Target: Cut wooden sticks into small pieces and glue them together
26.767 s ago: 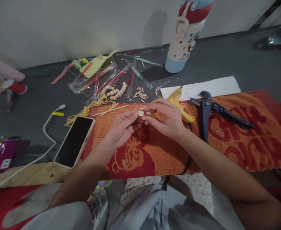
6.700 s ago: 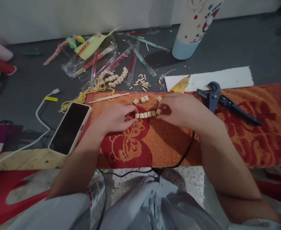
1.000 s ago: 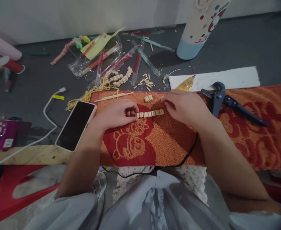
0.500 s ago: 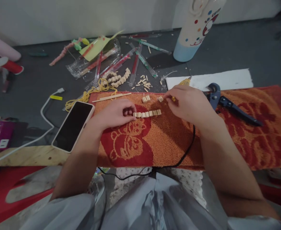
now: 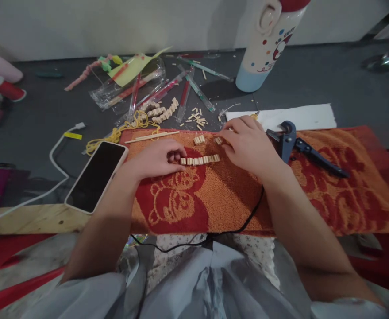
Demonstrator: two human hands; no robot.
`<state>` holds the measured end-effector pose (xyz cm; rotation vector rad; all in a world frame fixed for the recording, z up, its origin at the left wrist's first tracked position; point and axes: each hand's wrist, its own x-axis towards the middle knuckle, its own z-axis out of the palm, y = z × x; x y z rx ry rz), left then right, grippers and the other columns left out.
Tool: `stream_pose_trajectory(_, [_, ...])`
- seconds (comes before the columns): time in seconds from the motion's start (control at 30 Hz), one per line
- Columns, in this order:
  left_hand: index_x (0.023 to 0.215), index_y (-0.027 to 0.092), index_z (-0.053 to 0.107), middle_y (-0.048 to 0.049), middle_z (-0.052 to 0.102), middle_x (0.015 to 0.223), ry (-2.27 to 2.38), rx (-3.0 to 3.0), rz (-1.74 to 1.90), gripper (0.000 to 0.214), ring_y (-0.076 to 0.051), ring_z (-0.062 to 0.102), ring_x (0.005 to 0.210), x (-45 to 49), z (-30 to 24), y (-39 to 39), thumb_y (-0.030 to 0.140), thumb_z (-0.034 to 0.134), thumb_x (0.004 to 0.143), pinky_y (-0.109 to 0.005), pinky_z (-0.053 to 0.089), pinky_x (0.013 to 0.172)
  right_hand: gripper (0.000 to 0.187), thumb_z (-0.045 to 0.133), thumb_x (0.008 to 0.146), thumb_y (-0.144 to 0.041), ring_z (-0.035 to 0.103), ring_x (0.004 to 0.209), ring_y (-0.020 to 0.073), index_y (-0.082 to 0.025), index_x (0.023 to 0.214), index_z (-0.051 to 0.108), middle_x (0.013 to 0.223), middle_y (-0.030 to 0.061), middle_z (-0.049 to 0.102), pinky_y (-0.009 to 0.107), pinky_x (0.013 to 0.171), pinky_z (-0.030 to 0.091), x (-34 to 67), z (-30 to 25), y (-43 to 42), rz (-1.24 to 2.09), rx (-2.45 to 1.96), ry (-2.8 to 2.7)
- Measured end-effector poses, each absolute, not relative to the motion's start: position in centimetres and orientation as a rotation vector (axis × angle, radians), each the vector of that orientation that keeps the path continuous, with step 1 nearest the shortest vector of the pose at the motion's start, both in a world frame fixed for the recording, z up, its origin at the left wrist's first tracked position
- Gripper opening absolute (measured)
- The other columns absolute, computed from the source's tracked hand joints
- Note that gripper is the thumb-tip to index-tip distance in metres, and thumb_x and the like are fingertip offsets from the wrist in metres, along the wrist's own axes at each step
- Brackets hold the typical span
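Note:
My left hand (image 5: pixel 163 157) lies on the orange and red towel (image 5: pixel 234 199), its fingers curled and the fingertips at the left end of a joined row of short wooden stick pieces (image 5: pixel 201 160). The row lies slightly curved on the towel. At the row's upper right, my right hand (image 5: pixel 249 141) has thumb and fingertips closed around a small cluster of short wooden stick pieces (image 5: pixel 217 140), partly covered by the fingers. Another small cluster (image 5: pixel 199 140) sits between the hands. Thin wooden sticks (image 5: pixel 152 137) lie along the towel's far edge.
Blue-handled cutters (image 5: pixel 289 141) and a white board (image 5: pixel 297 117) lie at right. A bottle (image 5: pixel 257 62) stands behind. Yellow cord (image 5: pixel 114 135), a phone (image 5: pixel 96 177) and a white cable (image 5: pixel 56 150) are at left. Loose stick bits (image 5: pixel 197 117) and plastic wrappers (image 5: pixel 184 95) lie at the back.
My right hand has moved left, and its fingers have come to the small cluster. The small yellow thing at its fingers no longer shows there. My left hand stays at the row's end.

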<state>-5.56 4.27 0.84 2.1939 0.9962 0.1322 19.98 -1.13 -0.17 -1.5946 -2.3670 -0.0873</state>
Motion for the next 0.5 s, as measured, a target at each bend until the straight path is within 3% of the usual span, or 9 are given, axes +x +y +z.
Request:
stream_pose_trajectory(0.33, [0.092, 0.017, 0.067, -0.0001, 0.062, 0.079, 0.956, 2.212, 0.134, 0.024, -0.011, 0.054, 0.067, -5.8, 0.8, 4.4, 0.029, 0.070, 0.072, -0.023, 0.042, 0.061, 0.026, 0.048, 0.088, -0.018, 0.051, 0.109, 0.0335, -0.022, 0.097, 0.072, 0.109, 0.0133, 0.065, 0.051, 0.092, 0.040, 20.6, 1.1, -1.3, -0.016, -1.513, -2.385])
stream_pose_trajectory(0.5, [0.092, 0.017, 0.067, 0.0004, 0.061, 0.077, 0.942, 2.199, 0.141, 0.024, -0.010, 0.053, 0.064, -5.8, 0.7, 4.4, 0.032, 0.070, 0.073, -0.022, 0.042, 0.060, 0.018, 0.054, 0.085, -0.019, 0.054, 0.107, 0.0312, -0.021, 0.086, 0.072, 0.102, 0.0113, 0.067, 0.046, 0.095, 0.043, 21.3, 2.7, -1.9, 0.072, -1.478, -2.442])
